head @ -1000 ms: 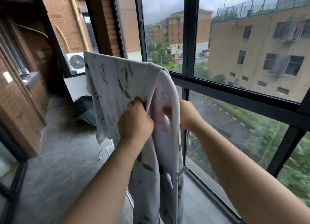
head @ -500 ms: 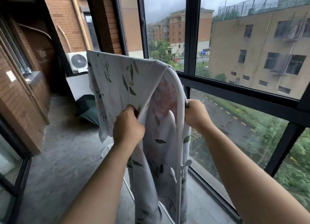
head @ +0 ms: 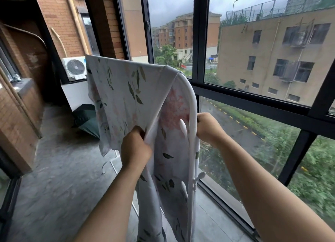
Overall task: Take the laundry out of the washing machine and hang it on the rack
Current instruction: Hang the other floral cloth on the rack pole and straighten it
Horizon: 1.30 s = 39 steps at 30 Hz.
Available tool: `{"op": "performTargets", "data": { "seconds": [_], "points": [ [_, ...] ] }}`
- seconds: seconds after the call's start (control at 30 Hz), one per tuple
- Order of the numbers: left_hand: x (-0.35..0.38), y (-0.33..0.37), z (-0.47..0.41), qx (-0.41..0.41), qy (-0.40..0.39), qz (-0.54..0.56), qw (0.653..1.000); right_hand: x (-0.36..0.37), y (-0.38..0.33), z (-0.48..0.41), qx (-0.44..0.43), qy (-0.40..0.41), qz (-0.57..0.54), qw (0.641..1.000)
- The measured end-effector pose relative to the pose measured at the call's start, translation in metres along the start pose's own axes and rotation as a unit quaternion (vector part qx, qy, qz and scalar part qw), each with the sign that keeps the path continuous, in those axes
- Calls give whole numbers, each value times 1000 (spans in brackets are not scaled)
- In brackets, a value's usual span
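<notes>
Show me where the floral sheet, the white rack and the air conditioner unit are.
floral sheet [head: 126,89]: head view, on the flat leafy panel over the rack's top.
white rack [head: 193,104]: head view, on the curved upright tube.
air conditioner unit [head: 75,67]: head view, on its round fan grille.

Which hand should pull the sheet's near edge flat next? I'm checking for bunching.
Probably the left hand: its grip already pinches the leaf-print sheet at the fold, while the right hand sits behind the white rack frame.

the sheet [head: 126,97] hides the rack's top bar, its hem runs off the bottom edge.
</notes>
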State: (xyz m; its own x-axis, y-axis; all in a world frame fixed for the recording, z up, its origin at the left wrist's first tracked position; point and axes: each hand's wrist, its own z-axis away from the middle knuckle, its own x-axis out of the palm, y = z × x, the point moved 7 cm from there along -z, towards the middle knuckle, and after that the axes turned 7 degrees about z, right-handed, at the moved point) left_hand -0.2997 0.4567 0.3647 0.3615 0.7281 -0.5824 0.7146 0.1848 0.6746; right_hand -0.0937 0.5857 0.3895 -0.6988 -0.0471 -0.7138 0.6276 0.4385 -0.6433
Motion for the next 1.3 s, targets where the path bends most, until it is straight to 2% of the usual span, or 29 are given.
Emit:
{"op": "performTargets", "data": {
  "seconds": [0.13,0.2,0.27,0.37,0.5,0.57,0.7,0.87,0.97,1.07,1.17,1.3],
  "points": [
    [-8,-5,-1,-25,30,13,999,-17,7,0,17,81,-4,997],
    [3,5,7,-34,8,32,999,-7,1,1,-11,31,14,999],
    [27,20,23,-36,-60,62,996,8,-6,4,-38,-22,21,999],
    [50,35,38,-35,-147,99,984,6,0,3,-28,15,0,999],
    [45,35,29,-31,-178,87,980,9,3,3,-46,-28,-6,999],
    [36,44,23,-9,-157,94,983,6,4,0,-35,-30,-13,999],
    [3,80,1,75,-39,79,993,-6,-9,-9,-24,-17,-78,997],
    [-32,128,-21,185,69,1,980,-45,-48,-18,-78,66,-159,982],
    [-45,146,-30,218,100,-33,970,-61,-68,-24,-107,70,-177,976],
    [-55,158,-33,228,121,-37,966,-68,-81,-23,-159,39,-172,972],
    [-58,168,-32,238,126,-54,962,-76,-86,-22,-171,18,-251,953],
    [-59,172,-32,249,115,-63,959,-88,-88,-20,-175,88,-254,947]
  ]
}}
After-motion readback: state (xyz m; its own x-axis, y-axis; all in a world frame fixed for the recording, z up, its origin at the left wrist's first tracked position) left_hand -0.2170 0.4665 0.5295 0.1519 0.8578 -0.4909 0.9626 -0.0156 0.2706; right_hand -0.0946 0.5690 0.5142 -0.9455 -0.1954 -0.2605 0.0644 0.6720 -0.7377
